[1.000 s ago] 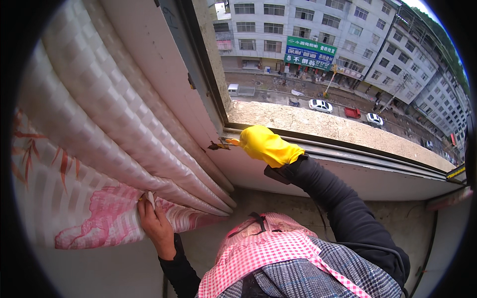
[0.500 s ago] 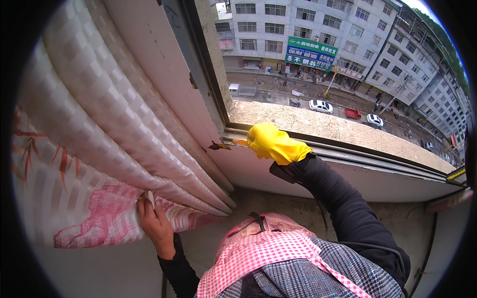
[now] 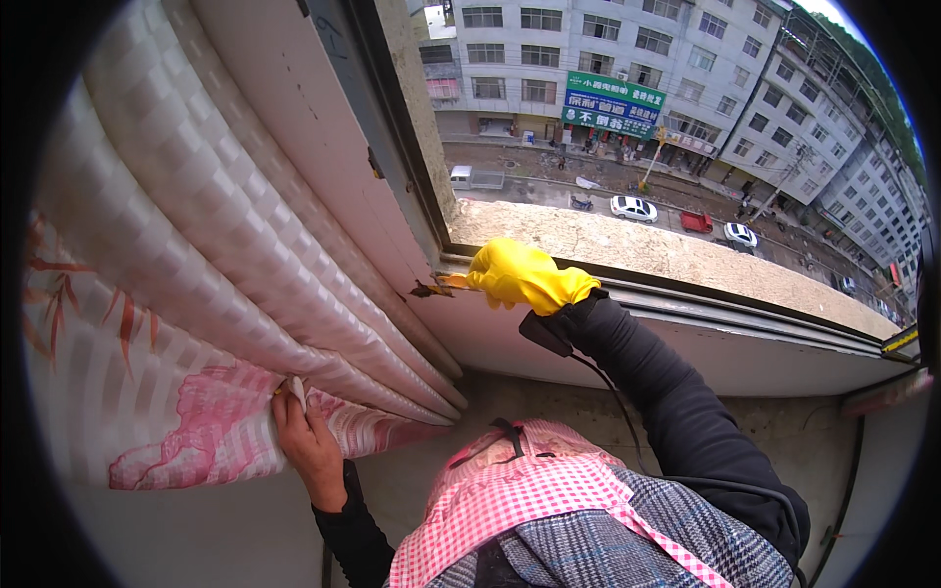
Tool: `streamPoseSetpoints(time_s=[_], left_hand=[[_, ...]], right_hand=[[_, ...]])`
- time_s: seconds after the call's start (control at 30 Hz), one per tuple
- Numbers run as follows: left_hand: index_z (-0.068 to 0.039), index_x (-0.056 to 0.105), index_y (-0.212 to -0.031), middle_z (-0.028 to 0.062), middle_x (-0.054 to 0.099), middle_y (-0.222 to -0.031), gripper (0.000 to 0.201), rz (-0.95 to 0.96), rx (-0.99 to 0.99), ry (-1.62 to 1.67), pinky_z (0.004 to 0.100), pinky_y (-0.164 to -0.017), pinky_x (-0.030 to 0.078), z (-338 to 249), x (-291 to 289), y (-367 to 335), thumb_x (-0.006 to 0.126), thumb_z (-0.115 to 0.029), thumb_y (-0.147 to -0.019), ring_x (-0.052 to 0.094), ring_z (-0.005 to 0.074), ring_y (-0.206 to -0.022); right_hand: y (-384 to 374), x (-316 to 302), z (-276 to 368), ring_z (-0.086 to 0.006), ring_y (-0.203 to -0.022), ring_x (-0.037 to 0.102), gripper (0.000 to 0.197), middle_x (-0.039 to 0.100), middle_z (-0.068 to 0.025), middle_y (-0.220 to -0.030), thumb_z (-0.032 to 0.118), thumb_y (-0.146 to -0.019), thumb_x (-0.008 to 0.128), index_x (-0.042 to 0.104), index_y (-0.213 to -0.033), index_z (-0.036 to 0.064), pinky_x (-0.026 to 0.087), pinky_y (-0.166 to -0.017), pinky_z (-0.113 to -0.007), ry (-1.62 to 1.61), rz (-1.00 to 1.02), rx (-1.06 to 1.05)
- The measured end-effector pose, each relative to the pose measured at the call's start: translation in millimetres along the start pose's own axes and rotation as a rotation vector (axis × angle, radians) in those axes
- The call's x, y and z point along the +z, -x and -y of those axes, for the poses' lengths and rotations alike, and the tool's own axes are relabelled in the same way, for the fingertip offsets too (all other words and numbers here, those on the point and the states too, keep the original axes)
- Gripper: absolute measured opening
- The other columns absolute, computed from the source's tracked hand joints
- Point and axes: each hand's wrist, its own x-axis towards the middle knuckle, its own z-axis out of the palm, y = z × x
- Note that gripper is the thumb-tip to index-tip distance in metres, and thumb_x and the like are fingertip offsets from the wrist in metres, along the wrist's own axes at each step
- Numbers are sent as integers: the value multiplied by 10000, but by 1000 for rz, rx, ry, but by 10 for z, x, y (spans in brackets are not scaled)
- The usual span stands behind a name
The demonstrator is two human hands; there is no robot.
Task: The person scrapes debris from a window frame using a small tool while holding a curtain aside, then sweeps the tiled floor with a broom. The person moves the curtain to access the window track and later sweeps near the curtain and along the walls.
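Note:
My right hand, in a yellow rubber glove, is closed at the left end of the window's sliding track. From its fingers a small tan-orange tool points into the frame's lower corner; the glove hides most of it, so its kind is unclear. Beside its tip, the white wall has a dark, broken patch. At the lower left, my bare left hand grips the edge of a pale checked curtain with pink and red prints. A small white piece shows between its thumb and fingers.
Past the track lies a rough stone outer ledge, with a street and parked cars far below. The window frame rises at the left. A black cord hangs from a dark strap at my right wrist.
My right hand has slid a little left along the track, bringing the tan-orange tool up to the corner. My left hand and the curtain stay as they were.

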Motion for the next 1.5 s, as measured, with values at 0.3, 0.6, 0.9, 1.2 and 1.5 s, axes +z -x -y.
streamPoseSetpoints(time_s=[0.3, 0.6, 0.9, 1.2, 1.5], left_hand=[[68, 589, -1268, 231, 591, -1155, 323, -41, 55, -58, 432, -932, 467, 31, 38, -6, 472, -30, -983, 582, 407, -1075], [86, 577, -1250, 268, 575, -1214, 312, -17, 11, -6, 464, -960, 449, 8, 14, 2, 500, -61, -985, 554, 454, -1118], [84, 570, -1257, 270, 577, -1209, 314, -23, 35, -19, 462, -960, 450, 18, 12, 2, 504, -71, -992, 557, 456, -1111], [88, 573, -1254, 270, 577, -1208, 315, -25, 25, -10, 459, -961, 451, 41, 11, 20, 492, -62, -990, 556, 458, -1113], [79, 575, -1273, 249, 582, -1195, 326, -38, 44, -18, 444, -951, 466, 42, 37, 4, 481, -40, -984, 574, 429, -1106]], right_hand=[[124, 164, -252, -339, -717, 677, 161, 666, -154, -750, 98, -823, 625, 705, -939, 22, 533, -668, -403, 251, -252, -393], [-149, 413, -455, -428, -816, 593, 116, 601, -198, -823, 130, -855, 627, 609, -914, 32, 487, -740, -468, 286, -535, -879], [22, 326, -449, -435, -797, 591, 139, 610, -201, -824, 136, -889, 628, 607, -973, 28, 482, -717, -478, 338, -497, -817], [-255, 637, -472, -356, -708, 623, 70, 607, -136, -730, 139, -854, 622, 607, -892, 82, 481, -640, -444, 474, -815, -1088], [-215, 545, -409, -336, -737, 606, 102, 569, -111, -764, 100, -807, 626, 571, -889, 73, 477, -660, -429, 466, -775, -1023]])
